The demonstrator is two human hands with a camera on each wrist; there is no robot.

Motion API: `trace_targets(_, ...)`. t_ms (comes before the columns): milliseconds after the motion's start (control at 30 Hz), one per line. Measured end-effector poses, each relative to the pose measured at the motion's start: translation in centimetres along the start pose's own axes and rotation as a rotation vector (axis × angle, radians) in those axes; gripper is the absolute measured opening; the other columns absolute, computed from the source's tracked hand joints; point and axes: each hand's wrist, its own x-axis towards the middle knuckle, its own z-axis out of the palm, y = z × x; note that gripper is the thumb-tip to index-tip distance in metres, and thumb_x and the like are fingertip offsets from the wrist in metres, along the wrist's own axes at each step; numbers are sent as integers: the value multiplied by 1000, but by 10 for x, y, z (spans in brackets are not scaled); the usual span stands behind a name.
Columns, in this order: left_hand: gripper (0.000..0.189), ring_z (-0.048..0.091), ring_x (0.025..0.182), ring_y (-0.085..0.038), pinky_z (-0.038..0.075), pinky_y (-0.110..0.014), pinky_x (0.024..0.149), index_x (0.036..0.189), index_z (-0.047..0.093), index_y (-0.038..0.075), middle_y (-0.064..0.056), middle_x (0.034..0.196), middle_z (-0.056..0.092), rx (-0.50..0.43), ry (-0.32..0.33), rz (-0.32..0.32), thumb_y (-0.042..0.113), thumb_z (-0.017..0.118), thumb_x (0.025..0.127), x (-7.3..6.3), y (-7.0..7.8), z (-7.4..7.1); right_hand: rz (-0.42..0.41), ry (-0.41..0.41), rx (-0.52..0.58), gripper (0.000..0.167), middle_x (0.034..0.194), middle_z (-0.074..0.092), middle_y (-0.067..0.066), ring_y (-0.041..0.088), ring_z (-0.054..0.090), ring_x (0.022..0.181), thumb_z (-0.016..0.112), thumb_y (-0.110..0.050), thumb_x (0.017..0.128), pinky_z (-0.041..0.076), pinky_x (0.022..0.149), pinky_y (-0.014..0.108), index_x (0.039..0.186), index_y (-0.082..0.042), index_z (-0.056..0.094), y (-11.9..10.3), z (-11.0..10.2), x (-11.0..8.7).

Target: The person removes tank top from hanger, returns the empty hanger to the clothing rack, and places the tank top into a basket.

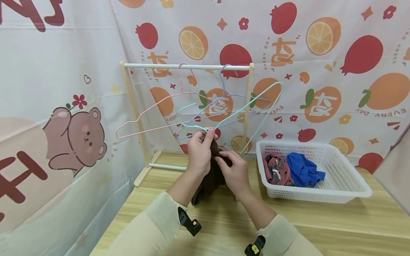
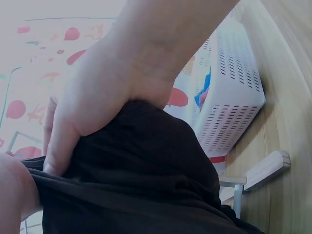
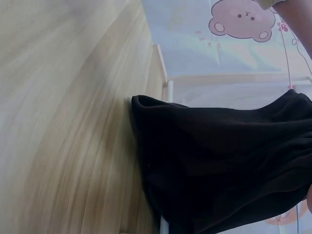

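Observation:
A dark brown, nearly black garment (image 1: 210, 182) hangs bunched between both hands above the table, its lower part spread wide in the right wrist view (image 3: 219, 161). My left hand (image 1: 199, 152) pinches its top edge together with a mint-green hanger (image 1: 236, 111), thumb uppermost. The hanger lies tilted, with its hook toward the left and its long loop reaching up to the right. Lower down, my right hand (image 1: 236, 170) pinches the cloth between thumb and fingers. Part of the hanger is hidden behind the hands and the garment.
Behind the hands stands a small rack with a white rail (image 1: 155, 65) and wooden posts. A pink hanger (image 1: 150, 107) and a blue hanger (image 1: 221, 95) hang from it. At right, a white perforated basket (image 1: 349, 175) holds a blue cloth (image 1: 303, 169) and a reddish patterned cloth (image 1: 277, 170).

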Motion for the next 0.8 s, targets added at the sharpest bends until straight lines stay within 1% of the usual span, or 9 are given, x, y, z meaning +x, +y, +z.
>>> trace_targets(100,21,62,74,-13,50,-20,70,79,65,6,2,71,67,-2,1,-17,19,65,96,5,3,-5,-36,-10,-15,13,92,73,2,15,68,84,75,-16,88,55,70,26,98,-9,77,4,-1,1)
trace_targets(200,19,66,73,-12,52,-24,80,81,67,9,3,72,69,-32,-24,-30,19,64,97,12,8,-10,-41,-26,-35,13,90,73,0,13,67,81,75,-17,88,52,67,25,99,-11,78,7,-3,1)
trace_targets(267,17,67,69,-11,52,-25,85,84,68,9,3,73,70,-67,-45,-25,17,61,98,16,13,-12,-38,-34,-51,13,88,73,-1,12,66,78,75,-16,88,51,66,25,100,-12,78,9,-3,0)
trace_targets(333,16,67,65,-11,54,-26,83,87,67,8,2,74,70,-130,-54,-20,14,59,99,22,19,-14,-28,-33,-70,13,87,73,-1,12,66,78,75,-16,87,50,66,26,99,-13,78,12,-4,-2)
trace_targets(400,16,65,63,-9,55,-24,78,89,67,7,1,74,70,-184,-61,-10,11,57,100,26,25,-16,3,-22,-64,11,89,73,0,12,68,83,76,-15,87,53,70,26,98,-13,78,15,-4,-4)
trace_targets(467,15,65,61,-9,56,-22,72,90,66,6,0,74,69,-229,-62,-5,10,56,100,31,31,-17,55,-4,-46,11,89,73,2,13,68,84,78,-14,85,54,72,26,95,-11,75,19,-3,-7)
trace_targets(567,15,64,60,-9,56,-21,69,90,66,6,-1,74,67,-275,-70,10,11,56,99,37,41,-17,151,11,-18,20,86,70,4,15,66,84,80,-13,83,53,71,24,96,-9,65,24,-3,-9)
trace_targets(667,15,64,60,-9,56,-21,68,89,66,4,-3,74,66,-307,-83,37,12,57,98,42,51,-14,215,-11,-38,31,79,65,5,15,61,77,80,-10,83,49,68,25,105,-7,59,28,-3,-10)
trace_targets(800,15,64,60,-10,57,-23,69,89,66,4,-3,74,65,-313,-107,86,13,58,98,48,67,-11,258,-93,-106,39,77,63,3,14,56,71,77,-13,86,45,63,25,123,-12,64,33,-3,-11)
